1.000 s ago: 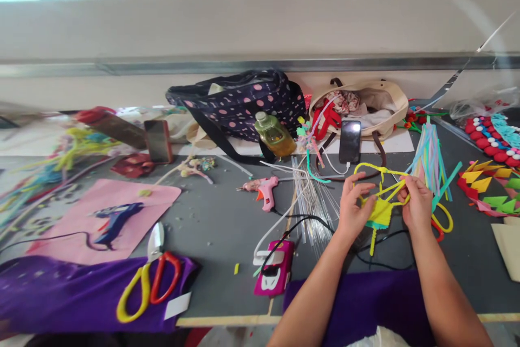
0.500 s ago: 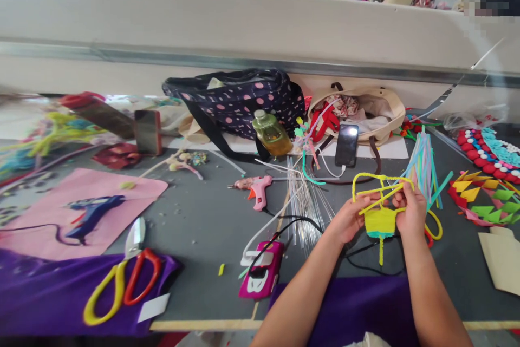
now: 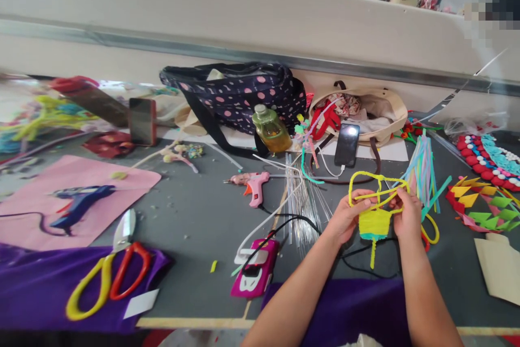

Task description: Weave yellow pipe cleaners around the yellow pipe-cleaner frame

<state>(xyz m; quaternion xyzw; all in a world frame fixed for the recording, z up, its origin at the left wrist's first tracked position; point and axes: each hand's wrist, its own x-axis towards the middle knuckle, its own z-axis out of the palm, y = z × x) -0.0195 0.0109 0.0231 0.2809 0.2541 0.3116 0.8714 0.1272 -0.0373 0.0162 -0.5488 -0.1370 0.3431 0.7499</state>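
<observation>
Between my hands, above the grey table, is a yellow pipe-cleaner craft piece (image 3: 374, 223). It has a bent loop frame on top, a solid yellow block with a teal lower edge, and a short stem hanging down. My left hand (image 3: 346, 218) pinches the frame's left side, with the thumb along a slanting strand. My right hand (image 3: 408, 211) has its fingertips closed on the strands at the frame's right side. Just right of that hand stands a bundle of pastel pipe cleaners (image 3: 422, 168). A black cable (image 3: 365, 268) lies beneath the piece.
Left of my arms are a pink glue gun (image 3: 254, 187), thin clear sticks and wires (image 3: 303, 201), a magenta box (image 3: 255, 268) and large scissors (image 3: 117, 266). Behind stand a bottle (image 3: 271, 130), a phone (image 3: 347, 144) and bags (image 3: 260, 95). A colourful paper wreath (image 3: 483, 203) lies right.
The view has shifted slightly, so most things on the left sit further left. Both hands still hold the yellow piece, and the right fingers have moved slightly along its strands.
</observation>
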